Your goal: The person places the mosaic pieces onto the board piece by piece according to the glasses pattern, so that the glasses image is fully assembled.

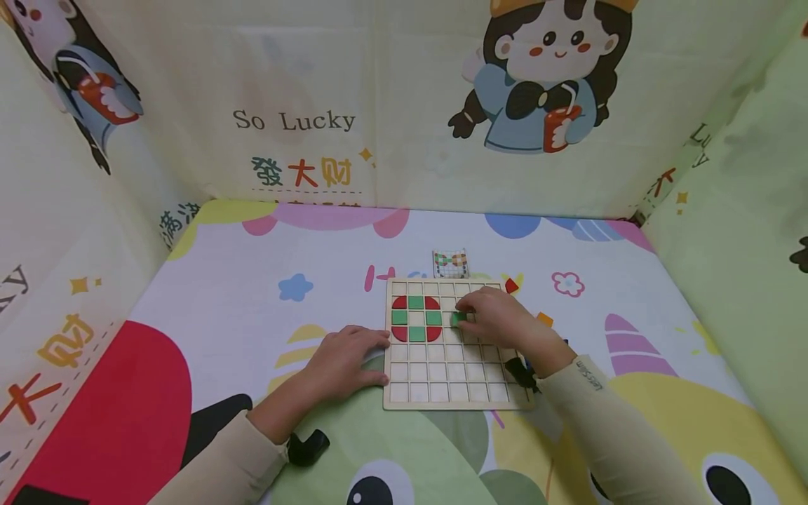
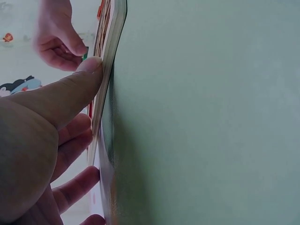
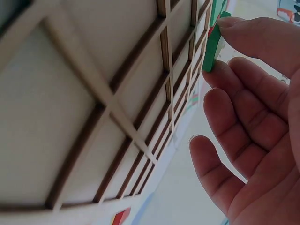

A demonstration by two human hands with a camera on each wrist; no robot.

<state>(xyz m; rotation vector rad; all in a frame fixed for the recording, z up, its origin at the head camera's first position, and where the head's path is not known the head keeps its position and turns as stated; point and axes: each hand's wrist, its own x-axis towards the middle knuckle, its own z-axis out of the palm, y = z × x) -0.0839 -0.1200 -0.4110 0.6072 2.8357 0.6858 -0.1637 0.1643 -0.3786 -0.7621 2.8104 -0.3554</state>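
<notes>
A wooden grid board lies on the patterned cloth. In its upper left, red quarter-round pieces and green square tiles form a ring around one bare cell. My right hand pinches a green square tile between thumb and index finger, over the board just right of the ring; its other fingers curl loosely. At the board's left edge rests my left hand, thumb and fingers spread. The left wrist view shows the left thumb against the board's side.
A small pattern card lies behind the board. Beyond the board's right side are a red piece and an orange piece, partly near the right forearm. Printed cloth walls stand at the back and both sides.
</notes>
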